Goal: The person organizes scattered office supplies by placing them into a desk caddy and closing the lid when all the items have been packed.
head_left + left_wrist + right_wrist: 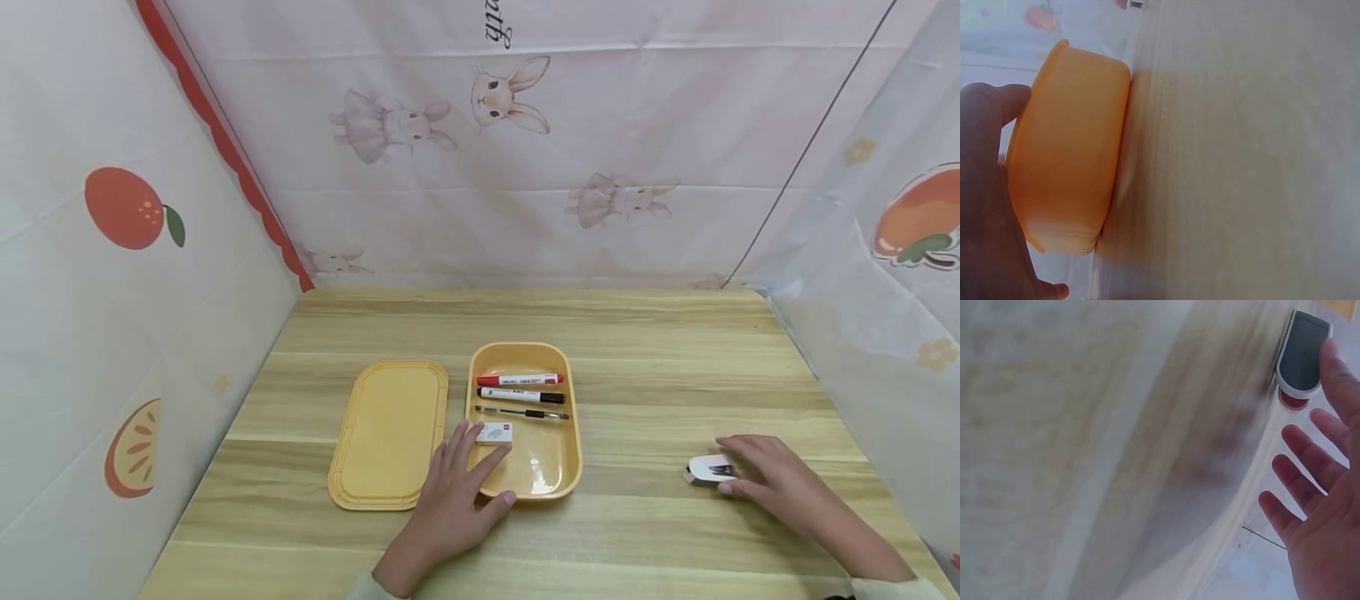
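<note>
A yellow plastic box (576, 450) stands on the table, holding a red marker (520, 379), a black marker (521, 396), a pen (522, 412) and a small white carton (497, 433) with a red mark. My left hand (456, 492) reaches over its near left rim with fingers spread, fingertips by the carton. The left wrist view shows the thumb at the rim. On the right lies a small white and dark grey stapler (708, 470). My right hand (772, 475) is around its right end, thumb against one side. The right wrist view shows the other fingers loosely spread, not curled round it.
A flat yellow lid (390, 433) lies left of the box. The wooden table (637, 533) meets printed cloth walls at the back (450, 225), left (60, 333) and right (885, 333).
</note>
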Demonstrator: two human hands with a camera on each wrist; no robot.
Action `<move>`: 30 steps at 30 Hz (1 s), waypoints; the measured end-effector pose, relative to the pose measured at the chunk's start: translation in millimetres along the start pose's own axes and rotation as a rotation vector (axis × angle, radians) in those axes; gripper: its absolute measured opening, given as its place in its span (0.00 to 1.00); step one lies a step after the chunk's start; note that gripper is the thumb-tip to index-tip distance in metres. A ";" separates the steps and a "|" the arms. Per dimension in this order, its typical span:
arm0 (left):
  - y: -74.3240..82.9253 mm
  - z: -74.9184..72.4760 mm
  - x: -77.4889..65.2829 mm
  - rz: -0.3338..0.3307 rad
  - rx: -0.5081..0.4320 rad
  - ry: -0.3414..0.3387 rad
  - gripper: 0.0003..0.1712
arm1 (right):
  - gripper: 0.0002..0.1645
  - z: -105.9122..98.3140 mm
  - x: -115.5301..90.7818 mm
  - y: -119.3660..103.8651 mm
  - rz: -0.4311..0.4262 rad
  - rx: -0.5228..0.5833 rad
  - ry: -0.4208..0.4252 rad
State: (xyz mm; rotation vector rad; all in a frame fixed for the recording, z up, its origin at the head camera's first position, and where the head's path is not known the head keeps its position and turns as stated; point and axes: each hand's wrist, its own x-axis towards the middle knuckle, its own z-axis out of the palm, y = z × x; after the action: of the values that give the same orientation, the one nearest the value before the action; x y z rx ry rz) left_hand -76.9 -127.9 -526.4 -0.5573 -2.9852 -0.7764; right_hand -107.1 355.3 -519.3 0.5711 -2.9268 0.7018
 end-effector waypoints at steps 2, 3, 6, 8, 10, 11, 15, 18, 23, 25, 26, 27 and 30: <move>-0.1 -0.2 -0.1 0.000 0.000 0.001 0.37 | 0.37 0.5 -0.8 0.6 -0.008 -0.022 0.010; -0.2 -0.2 -0.1 -0.001 0.000 0.001 0.37 | 0.36 1.2 -1.2 1.2 -0.013 -0.042 0.016; -0.3 -0.6 -0.4 -0.001 -0.001 -0.001 0.37 | 0.34 3.6 -2.8 2.7 -0.037 -0.105 0.033; -0.3 -0.6 -0.5 -0.002 0.000 -0.003 0.37 | 0.33 5.1 -3.8 3.5 -0.053 -0.142 0.048; -0.3 -0.6 -0.5 -0.003 0.000 -0.003 0.37 | 0.32 6.4 -4.4 4.4 -0.070 -0.157 0.062; -0.3 -0.6 -0.4 -0.004 0.000 -0.003 0.37 | 0.31 7.0 -4.7 4.8 -0.075 -0.157 0.069; 0.2 -1.2 -0.4 -0.007 -0.005 -0.005 0.37 | 0.31 9.1 -5.4 5.3 -0.086 -0.157 0.099; 0.4 -1.9 -0.5 -0.001 -0.002 -0.006 0.37 | 0.30 10.1 -5.8 4.8 -0.088 -0.148 0.110; -0.1 -1.8 -0.2 0.013 0.005 0.000 0.37 | 0.28 10.7 -6.4 3.8 -0.085 -0.123 0.107; -0.8 -1.2 -0.1 0.016 0.008 0.000 0.37 | 0.27 10.9 -6.9 3.5 -0.079 -0.121 0.104; -1.1 -0.8 0.0 0.017 0.010 0.000 0.37 | 0.27 10.8 -7.1 3.0 -0.075 -0.124 0.106; -1.3 -0.6 0.1 0.018 0.010 -0.002 0.36 | 0.27 10.8 -7.4 2.8 -0.073 -0.125 0.107; -1.4 -0.2 -0.1 0.020 0.007 -0.002 0.36 | 0.27 10.8 -8.0 1.9 -0.077 -0.129 0.117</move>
State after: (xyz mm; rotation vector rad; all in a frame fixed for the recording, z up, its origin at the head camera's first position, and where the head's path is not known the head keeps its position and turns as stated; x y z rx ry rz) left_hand -77.3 -129.2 -526.9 -0.5876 -2.9781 -0.7639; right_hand -100.3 354.8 -531.0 0.6037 -2.8001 0.5153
